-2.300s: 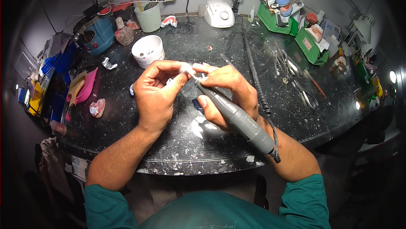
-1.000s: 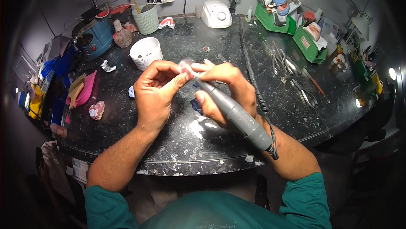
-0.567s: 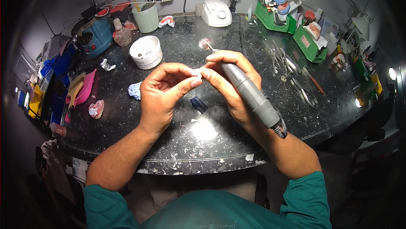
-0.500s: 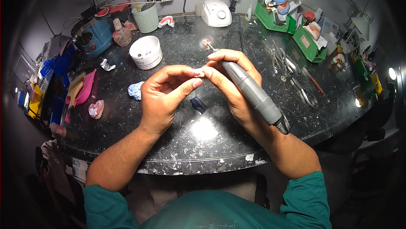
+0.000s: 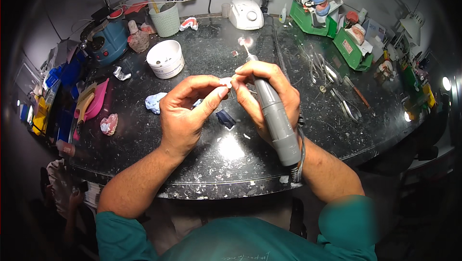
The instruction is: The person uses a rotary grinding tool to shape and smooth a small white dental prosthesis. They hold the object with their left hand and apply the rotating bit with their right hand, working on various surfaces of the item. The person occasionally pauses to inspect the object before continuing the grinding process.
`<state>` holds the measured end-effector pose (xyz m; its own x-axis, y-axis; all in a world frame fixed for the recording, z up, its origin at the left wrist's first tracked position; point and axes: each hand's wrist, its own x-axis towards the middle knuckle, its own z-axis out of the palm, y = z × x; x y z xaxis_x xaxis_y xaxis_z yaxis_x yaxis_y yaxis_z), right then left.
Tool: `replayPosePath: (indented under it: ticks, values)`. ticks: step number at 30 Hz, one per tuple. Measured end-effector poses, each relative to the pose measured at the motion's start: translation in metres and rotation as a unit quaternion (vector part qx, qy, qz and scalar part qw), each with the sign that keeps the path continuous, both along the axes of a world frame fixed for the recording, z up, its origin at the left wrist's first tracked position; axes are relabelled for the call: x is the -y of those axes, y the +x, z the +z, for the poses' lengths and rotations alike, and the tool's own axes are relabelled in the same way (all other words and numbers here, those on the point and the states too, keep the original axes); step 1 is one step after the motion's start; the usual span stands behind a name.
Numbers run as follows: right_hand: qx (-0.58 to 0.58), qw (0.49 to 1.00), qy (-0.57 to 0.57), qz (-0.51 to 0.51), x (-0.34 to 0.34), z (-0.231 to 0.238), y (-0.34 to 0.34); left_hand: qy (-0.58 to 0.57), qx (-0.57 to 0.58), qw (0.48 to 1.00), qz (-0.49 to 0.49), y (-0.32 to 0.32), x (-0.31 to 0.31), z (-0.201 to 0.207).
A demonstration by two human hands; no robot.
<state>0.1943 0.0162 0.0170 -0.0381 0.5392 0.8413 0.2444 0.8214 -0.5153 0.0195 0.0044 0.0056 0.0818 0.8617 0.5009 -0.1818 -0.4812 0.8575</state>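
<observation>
My left hand (image 5: 182, 109) pinches a small white piece (image 5: 224, 82) between thumb and forefinger. It looks like a dental piece, but its exact shape is too small to make out. My right hand (image 5: 287, 86) is wrapped round a grey rotary handpiece (image 5: 279, 126), whose thin bur end points away from me, past the white piece. Its fingertips come close to the white piece; whether they touch it I cannot tell. A dark blue scrap (image 5: 225, 119) lies on the black bench (image 5: 202, 164) below my hands.
Left of centre are a white tub (image 5: 166, 68), a light blue lump (image 5: 155, 102) and a pink-white model (image 5: 109, 124). A white control box (image 5: 246, 14) stands at the back. Pliers (image 5: 315, 68) and a red-handled tool (image 5: 357, 94) lie at right, near green boxes (image 5: 353, 49).
The handpiece has swung more upright, its rear end moving toward me and slightly left. The left hand has barely moved and keeps the white piece. Another person's arm now shows at lower left.
</observation>
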Motion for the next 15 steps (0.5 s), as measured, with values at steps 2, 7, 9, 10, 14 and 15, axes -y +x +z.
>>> replayPosePath:
  ticks: [2,7,9,10,14,15]
  values:
    - [0.003,1.0,0.007,0.008,0.0,-0.002,0.0,-0.02,0.013,1.0,-0.006,0.001,0.002,0.001]
    - [0.025,1.0,0.017,0.0,0.003,0.001,-0.002,-0.037,0.008,0.999,-0.014,-0.001,0.002,0.001]
    - [0.048,0.999,0.021,-0.011,0.0,0.0,0.0,-0.03,-0.018,0.999,-0.001,-0.001,0.0,0.002]
    - [0.059,0.998,0.022,-0.016,-0.002,0.0,0.001,-0.022,-0.023,0.999,0.005,-0.002,-0.001,0.001]
    - [0.082,0.993,0.06,-0.062,-0.001,0.007,0.006,-0.004,-0.004,1.0,0.012,-0.005,-0.007,-0.001]
    - [0.104,0.99,0.074,-0.054,-0.002,0.005,0.008,-0.003,0.01,1.0,0.008,-0.004,-0.007,-0.001]
